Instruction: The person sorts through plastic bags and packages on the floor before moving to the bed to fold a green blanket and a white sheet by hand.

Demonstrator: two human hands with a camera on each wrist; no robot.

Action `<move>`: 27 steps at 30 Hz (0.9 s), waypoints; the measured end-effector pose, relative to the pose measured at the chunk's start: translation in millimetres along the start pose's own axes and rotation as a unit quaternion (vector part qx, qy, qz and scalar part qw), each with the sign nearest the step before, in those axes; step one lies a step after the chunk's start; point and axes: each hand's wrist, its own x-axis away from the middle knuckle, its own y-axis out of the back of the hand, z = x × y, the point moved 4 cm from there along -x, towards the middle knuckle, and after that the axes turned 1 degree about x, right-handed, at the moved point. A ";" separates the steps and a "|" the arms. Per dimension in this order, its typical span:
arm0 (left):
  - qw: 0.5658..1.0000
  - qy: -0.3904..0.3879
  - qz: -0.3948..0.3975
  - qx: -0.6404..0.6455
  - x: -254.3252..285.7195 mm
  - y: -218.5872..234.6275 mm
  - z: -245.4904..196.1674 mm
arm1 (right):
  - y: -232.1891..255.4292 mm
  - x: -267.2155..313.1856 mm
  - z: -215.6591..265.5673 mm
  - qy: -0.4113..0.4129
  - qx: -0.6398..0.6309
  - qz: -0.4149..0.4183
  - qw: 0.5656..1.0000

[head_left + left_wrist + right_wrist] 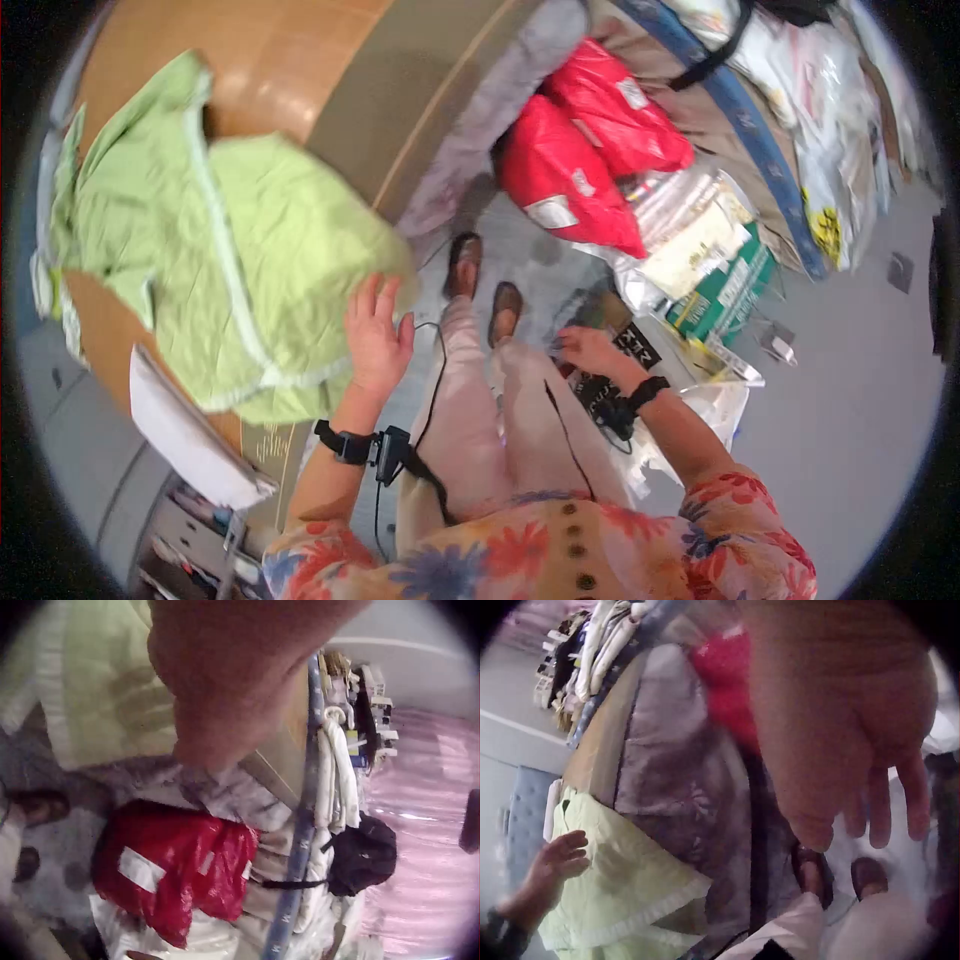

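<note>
Person standing, flowered shirt hem and pale trousers nearest the head camera, brown shoes (478,282) on the grey floor (860,400) below. Left hand (377,335) raised at the edge of the green cloth (240,270), fingers (368,298) straight and spread, palm against the hanging corner, nothing pinched; looks like it steadies or flattens the fabric where it droops off the counter (290,80). In the right wrist view the same hand (559,862) lies flat on the cloth (622,885) by its white trim. Right hand (592,350) hangs low by the right leg, fingers (877,810) loosely extended downward and a bit apart, holding nothing; it is just above black printed packaging (625,350) on the floor, whether touching I cannot tell. The green cloth lies spread over the wooden counter, one part hanging over the near edge. Beyond the shoes, two red plastic bags (590,150) lean against a grey fabric drape (500,130), with clear-wrapped packets and a green box (722,290) beside them. Farther back, a blue strap (740,120) and heaped white bags (830,90).
</note>
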 end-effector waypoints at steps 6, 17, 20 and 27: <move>0.965 0.164 -0.076 -0.192 77.7 1.2 73.5 | 40.4 17.5 27.8 0.018 0.052 -0.020 0.998; 0.984 0.085 -0.030 -0.154 102.7 -0.4 134.2 | 20.2 45.6 -5.9 -0.052 0.123 -0.021 0.991; 0.983 0.090 -0.022 -0.158 103.3 -2.2 140.4 | 6.6 57.7 11.0 -0.131 0.072 0.004 0.989; 0.987 0.082 -0.091 -0.100 82.5 12.5 166.5 | -22.5 66.9 43.0 -0.062 0.080 -0.006 0.995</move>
